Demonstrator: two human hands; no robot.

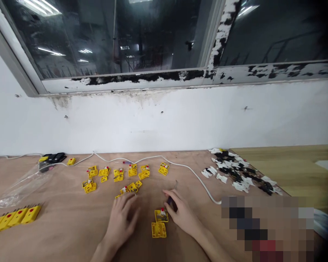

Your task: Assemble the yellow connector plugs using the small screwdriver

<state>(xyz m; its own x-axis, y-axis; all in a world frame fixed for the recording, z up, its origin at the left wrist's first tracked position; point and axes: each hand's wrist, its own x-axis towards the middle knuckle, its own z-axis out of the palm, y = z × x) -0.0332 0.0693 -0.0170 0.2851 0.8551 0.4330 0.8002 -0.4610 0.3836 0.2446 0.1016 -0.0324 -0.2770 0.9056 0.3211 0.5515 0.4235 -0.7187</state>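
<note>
My right hand [180,211] is wrapped round a dark-handled screwdriver [172,202], whose thin shaft points up and away. Just left of it lies an opened yellow housing with a white and red part [161,215], and below that a yellow cover [159,230]. My left hand [123,214] rests with its fingers curved and apart near a group of yellow pieces [132,187]; its fingertips partly hide the nearest ones. Several more opened yellow housings [118,174] lie in loose rows farther back.
Assembled yellow blocks [16,218] line up at the left beside a clear plastic bag [19,185]. A white cable [191,169] crosses the back and right. Black and white pieces [235,171] are piled at the right. Another screwdriver [125,162] lies near the wall.
</note>
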